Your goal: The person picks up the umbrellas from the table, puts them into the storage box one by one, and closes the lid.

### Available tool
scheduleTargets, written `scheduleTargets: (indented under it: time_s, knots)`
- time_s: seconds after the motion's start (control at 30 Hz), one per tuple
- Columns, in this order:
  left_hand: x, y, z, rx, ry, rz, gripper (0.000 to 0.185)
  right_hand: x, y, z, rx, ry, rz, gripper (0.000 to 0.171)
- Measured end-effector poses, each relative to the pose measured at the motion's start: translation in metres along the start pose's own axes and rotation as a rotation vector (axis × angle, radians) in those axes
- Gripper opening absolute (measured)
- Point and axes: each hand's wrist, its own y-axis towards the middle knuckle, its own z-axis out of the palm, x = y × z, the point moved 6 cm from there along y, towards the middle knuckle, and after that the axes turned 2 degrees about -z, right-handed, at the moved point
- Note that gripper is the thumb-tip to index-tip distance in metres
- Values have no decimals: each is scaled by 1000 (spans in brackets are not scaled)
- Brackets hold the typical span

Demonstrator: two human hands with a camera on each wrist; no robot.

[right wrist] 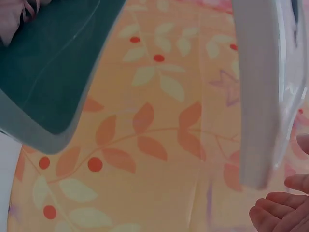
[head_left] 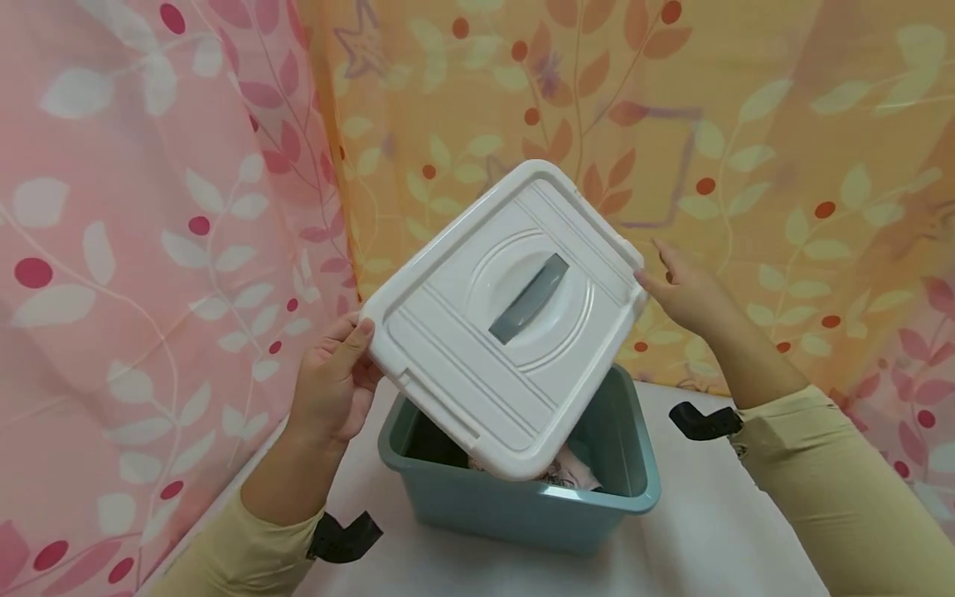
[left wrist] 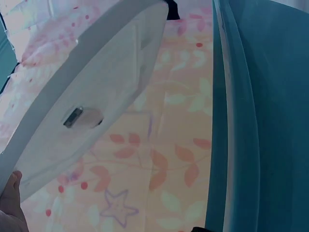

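Head view alone takes in the whole scene: a white lid (head_left: 503,319) with a grey handle (head_left: 529,298) held tilted in the air above a teal bin (head_left: 522,489) that stands on a white table (head_left: 716,531). The left wrist view shows what the head view hides — the lid's pale underside (left wrist: 91,106), with the bin's outer wall (left wrist: 260,125) close beside it. The right wrist view gives the lid edge-on (right wrist: 258,92) and the bin's rim (right wrist: 48,96) from below.

The left hand (head_left: 332,385) grips the lid's near-left corner, thumb curled over the top edge. The right hand (head_left: 690,290) is loosely spread, fingers nearly straight — its fingertips (right wrist: 275,212) sit just at the lid's far-right corner; whether they press on it cannot be told.

Inside the bin lies something pale and patterned (head_left: 563,473), mostly hidden by the lid. Pink and orange leaf-print curtains (head_left: 746,124) hang behind.
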Motion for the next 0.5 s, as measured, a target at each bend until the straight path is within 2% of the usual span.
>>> scheduleTargets:
  time_s: [0.2,0.4,0.5]
  knots:
    - [9,1,14,82,39,-6,17,-10,5,-5,-78,2,32,59]
    - [14,5,19,103,69,-47,22,-17,-3,-5,-141,-168,-25,42]
    - [17,7,19,114,86,-69,32,-21,-8,-3,-151,-203,2,39]
